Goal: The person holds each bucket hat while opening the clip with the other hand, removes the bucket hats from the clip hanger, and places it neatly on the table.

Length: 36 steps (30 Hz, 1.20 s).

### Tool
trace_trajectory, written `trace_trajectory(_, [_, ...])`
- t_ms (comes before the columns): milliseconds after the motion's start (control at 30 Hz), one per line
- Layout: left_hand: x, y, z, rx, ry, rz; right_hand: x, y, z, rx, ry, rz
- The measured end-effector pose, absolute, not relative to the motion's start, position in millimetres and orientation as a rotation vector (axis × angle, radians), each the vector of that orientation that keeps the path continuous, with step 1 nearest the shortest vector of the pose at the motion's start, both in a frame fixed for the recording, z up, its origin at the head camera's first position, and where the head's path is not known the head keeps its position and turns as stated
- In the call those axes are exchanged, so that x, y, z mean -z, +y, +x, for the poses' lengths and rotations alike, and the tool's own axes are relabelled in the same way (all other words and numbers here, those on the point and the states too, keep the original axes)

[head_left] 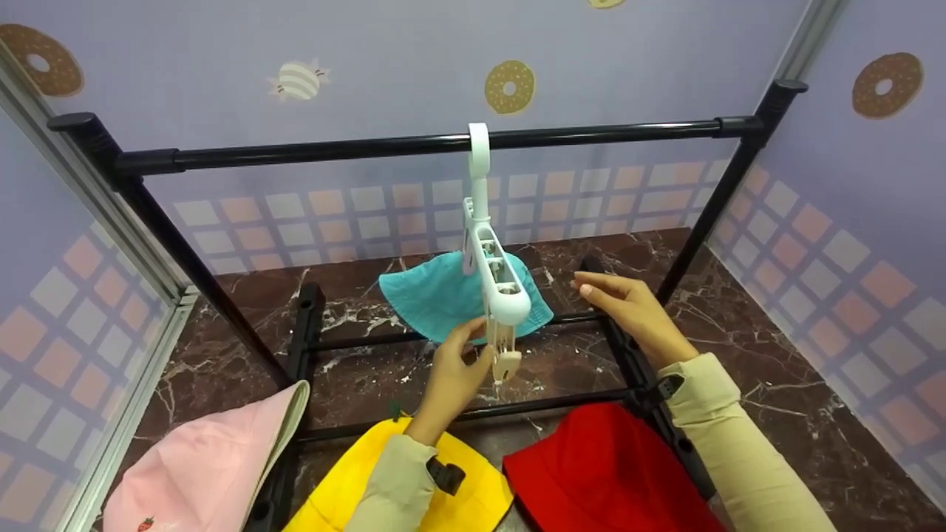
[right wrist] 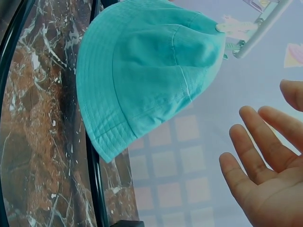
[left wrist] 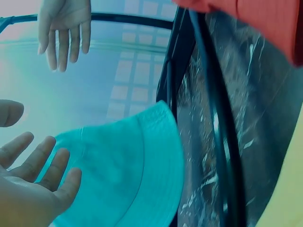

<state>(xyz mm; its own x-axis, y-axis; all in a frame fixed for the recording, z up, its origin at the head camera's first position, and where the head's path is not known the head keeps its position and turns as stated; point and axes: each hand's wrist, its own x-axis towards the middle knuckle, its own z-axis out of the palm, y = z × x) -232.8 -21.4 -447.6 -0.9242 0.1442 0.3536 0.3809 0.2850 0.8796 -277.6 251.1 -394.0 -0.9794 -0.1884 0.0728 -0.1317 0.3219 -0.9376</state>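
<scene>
A white clip hanger (head_left: 489, 255) hangs by its hook from a black rail. From one of its rear clips (right wrist: 232, 28) a turquoise bucket hat (head_left: 436, 292) dangles by the crown, brim downward. Beside the hanger's near end is my left hand (head_left: 454, 373), its fingertips close to the front clip (head_left: 506, 366). In the left wrist view that hand's fingers are spread, with nothing between them. My right hand (head_left: 628, 307) hovers to the right of the hat, apart from it. Its fingers are loosely extended and hold nothing, as the right wrist view shows.
The black rack's rail (head_left: 325, 151) spans the back, with lower bars (head_left: 547, 403) near the dark marbled surface (head_left: 783, 369). Along the front lie a pink bucket hat (head_left: 207, 465), a yellow hat (head_left: 473, 480) and a red hat (head_left: 606, 465). Patterned walls (head_left: 399, 74) stand behind and at both sides.
</scene>
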Motion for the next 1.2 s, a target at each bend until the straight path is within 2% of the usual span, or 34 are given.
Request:
trace_trajectory(400, [425.1, -56.1, -257.2, 1.664, -2.277, -0.404, 393.8, 236.2, -292.8, 1.876, 2.483, -0.318])
trace_trajectory(1200, [392.4, -83.4, -286.3, 1.559, -2.419, -0.37, 395.3, 191.8, -309.3, 1.925, 2.478, -0.351])
